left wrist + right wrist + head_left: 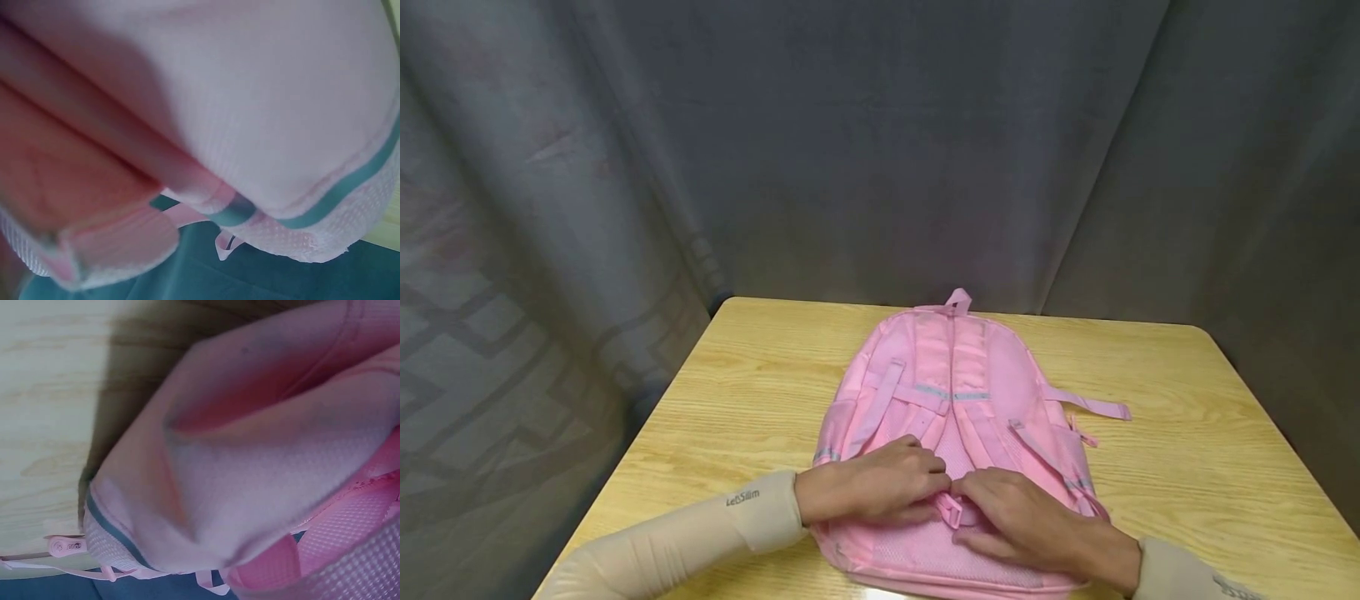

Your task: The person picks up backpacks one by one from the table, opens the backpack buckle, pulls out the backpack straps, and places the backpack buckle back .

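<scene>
A pink backpack (917, 550) lies with its shoulder straps facing up and its top handle away from me. My left hand (887, 482) reaches in from the left over its lower middle, fingers curled at a pink plastic buckle (952, 511). Beside it my right hand (1022, 517) bends its fingers round a pink strap (973, 513) next to the buckle. The fingertips of both hands nearly meet, hiding part of the buckle. In the left wrist view, pink fabric (262, 112) fills most of the picture. The right wrist view shows the bag's side (250, 469) close up.
Under the bag is a light wood-grain table (737, 400). Grey curtains (880, 150) hang behind it and to the sides. A loose strap end (1097, 406) sticks out on the bag's right. In the right wrist view a zipper pull (67, 546) lies on the tabletop.
</scene>
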Demonstrator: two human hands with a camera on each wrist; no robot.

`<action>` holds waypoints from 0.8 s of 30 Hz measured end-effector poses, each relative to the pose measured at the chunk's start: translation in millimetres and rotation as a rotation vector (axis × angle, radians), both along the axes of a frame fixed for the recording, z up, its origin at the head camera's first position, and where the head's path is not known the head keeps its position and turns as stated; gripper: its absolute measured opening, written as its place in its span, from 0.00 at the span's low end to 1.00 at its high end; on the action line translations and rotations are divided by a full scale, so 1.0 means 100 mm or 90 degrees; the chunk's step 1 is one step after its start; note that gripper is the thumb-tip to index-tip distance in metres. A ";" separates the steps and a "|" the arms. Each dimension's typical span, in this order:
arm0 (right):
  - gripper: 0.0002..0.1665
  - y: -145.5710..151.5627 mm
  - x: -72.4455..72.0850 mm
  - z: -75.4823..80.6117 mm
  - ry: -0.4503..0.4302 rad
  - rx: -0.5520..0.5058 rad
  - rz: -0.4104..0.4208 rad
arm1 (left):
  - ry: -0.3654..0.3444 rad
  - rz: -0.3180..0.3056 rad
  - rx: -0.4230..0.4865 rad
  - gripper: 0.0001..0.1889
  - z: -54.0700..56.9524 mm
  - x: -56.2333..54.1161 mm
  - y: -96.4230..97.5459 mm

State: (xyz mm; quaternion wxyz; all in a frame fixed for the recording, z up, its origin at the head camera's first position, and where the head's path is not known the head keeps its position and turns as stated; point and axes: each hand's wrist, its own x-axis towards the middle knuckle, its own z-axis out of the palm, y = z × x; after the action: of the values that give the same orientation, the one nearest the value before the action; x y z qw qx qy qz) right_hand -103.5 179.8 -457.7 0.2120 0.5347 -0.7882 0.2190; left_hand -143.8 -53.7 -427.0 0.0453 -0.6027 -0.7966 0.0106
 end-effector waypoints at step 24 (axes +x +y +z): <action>0.15 -0.01 0.06 0.01 -0.031 -0.046 -0.117 | -0.075 0.032 0.119 0.18 0.07 0.00 -0.07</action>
State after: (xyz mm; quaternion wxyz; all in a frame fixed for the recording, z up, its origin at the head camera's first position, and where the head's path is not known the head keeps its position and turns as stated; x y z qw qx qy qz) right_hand -97.0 178.8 -456.6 0.2311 0.4467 -0.8304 0.2399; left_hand -144.3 -61.2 -419.6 0.0538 -0.5753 -0.8103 -0.0982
